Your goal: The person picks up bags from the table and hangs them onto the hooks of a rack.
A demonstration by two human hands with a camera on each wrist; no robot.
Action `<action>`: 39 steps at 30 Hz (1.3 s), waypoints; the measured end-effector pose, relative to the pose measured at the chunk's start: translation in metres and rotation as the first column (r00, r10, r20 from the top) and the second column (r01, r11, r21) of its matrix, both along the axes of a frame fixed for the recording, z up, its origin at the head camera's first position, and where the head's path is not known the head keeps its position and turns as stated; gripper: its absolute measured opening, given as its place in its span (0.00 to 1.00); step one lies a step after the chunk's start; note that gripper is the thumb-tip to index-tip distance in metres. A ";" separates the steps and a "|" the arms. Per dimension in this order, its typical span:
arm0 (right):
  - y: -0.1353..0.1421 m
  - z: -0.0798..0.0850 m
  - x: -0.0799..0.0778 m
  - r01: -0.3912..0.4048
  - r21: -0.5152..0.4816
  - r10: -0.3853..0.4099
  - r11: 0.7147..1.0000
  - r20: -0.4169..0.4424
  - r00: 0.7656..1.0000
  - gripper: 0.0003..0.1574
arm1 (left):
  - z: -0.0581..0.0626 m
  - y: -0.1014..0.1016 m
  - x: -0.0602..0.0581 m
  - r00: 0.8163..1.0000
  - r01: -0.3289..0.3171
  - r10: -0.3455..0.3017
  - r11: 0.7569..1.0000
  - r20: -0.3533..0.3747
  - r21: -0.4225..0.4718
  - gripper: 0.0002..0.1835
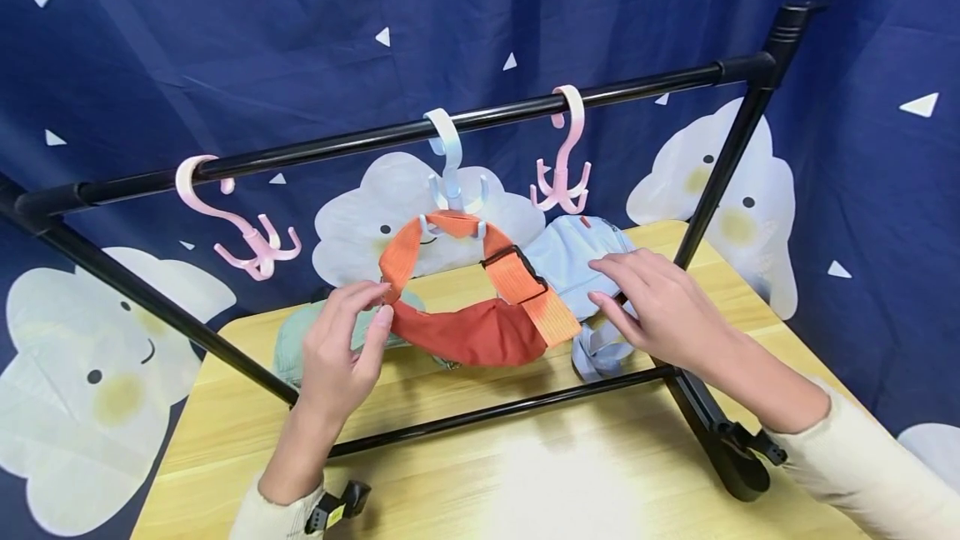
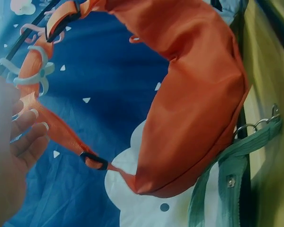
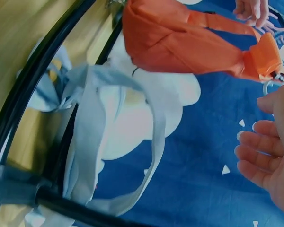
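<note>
An orange-red waist bag (image 1: 472, 332) hangs by its orange strap (image 1: 401, 257) from the prongs of a light blue hook (image 1: 450, 161). My left hand (image 1: 345, 340) is by the left side of that strap, its fingers loosely bent; in the left wrist view they look free of the webbing, though contact is hard to tell. To the right of the bag, my right hand (image 1: 663, 302) is held with relaxed fingers and nothing in them. Behind it a light blue bag (image 1: 573, 261) sits on the table. A green bag (image 1: 292, 348) lies behind my left hand.
A black rack (image 1: 330, 146) stands on the wooden table (image 1: 442, 398), with a low crossbar (image 1: 502, 415) near the front. Pink hooks hang on its top rail, one at left (image 1: 258, 252) and another at right (image 1: 561, 182). A blue curtain (image 1: 247, 48) backs the table.
</note>
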State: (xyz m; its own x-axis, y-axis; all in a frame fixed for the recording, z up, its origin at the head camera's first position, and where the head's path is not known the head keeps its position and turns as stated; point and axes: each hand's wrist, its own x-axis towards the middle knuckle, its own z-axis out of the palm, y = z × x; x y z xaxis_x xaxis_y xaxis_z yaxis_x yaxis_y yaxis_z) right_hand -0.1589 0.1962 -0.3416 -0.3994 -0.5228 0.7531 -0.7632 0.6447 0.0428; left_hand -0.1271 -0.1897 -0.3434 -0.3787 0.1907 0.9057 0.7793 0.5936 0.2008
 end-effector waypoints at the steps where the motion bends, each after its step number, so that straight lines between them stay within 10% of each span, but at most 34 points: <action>1: 0.002 0.000 0.000 0.007 0.005 -0.007 1.000 0.004 1.000 0.37 | -0.001 0.001 0.001 1.000 0.009 -0.009 1.000 -0.001 -0.005 0.21; 34: 0.052 -0.012 -0.020 -0.051 0.175 0.035 0.983 0.095 0.995 0.37 | -0.053 0.060 0.011 0.974 0.189 -0.150 0.949 0.168 -0.251 0.12; 39: 0.055 -0.014 -0.022 -0.074 0.236 0.037 0.969 0.157 0.987 0.18 | -0.057 0.072 0.012 0.970 0.221 -0.183 0.940 0.161 -0.262 0.12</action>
State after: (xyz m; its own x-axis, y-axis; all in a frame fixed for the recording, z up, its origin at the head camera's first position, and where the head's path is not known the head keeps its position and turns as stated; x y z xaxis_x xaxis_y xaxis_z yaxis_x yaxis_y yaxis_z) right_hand -0.1810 0.2514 -0.3556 -0.4640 -0.7055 0.5357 -0.8068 0.5863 0.0734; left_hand -0.1152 -0.1182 -0.4003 -0.4186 0.5104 0.7512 0.8661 0.4733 0.1610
